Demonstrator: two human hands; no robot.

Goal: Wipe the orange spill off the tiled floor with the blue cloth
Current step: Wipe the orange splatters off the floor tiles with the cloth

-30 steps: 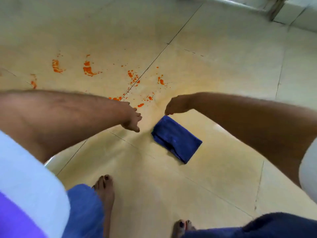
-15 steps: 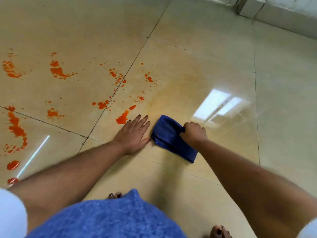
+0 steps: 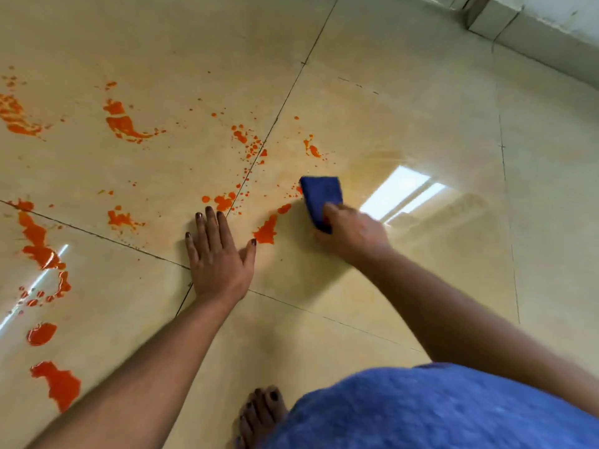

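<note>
The folded blue cloth (image 3: 321, 197) lies on the beige tiled floor (image 3: 405, 102), and my right hand (image 3: 351, 233) grips its near end, pressing it down. Orange spill (image 3: 266, 230) lies in blotches and drops across the tiles: one blotch just left of the cloth, small drops beyond it, larger patches far to the left. My left hand (image 3: 217, 257) rests flat on the floor with fingers spread, its thumb tip close to the nearest blotch.
More orange puddles (image 3: 58, 384) lie along the left edge. A grey skirting and wall corner (image 3: 518, 27) run along the top right. My bare foot (image 3: 259, 416) and blue-clad knee (image 3: 437, 413) are at the bottom. A bright window reflection (image 3: 402, 196) shines right of the cloth.
My right hand has pushed the cloth forward, away from me, to the drops beyond the nearest blotch. My left hand stays planted flat on the floor.
</note>
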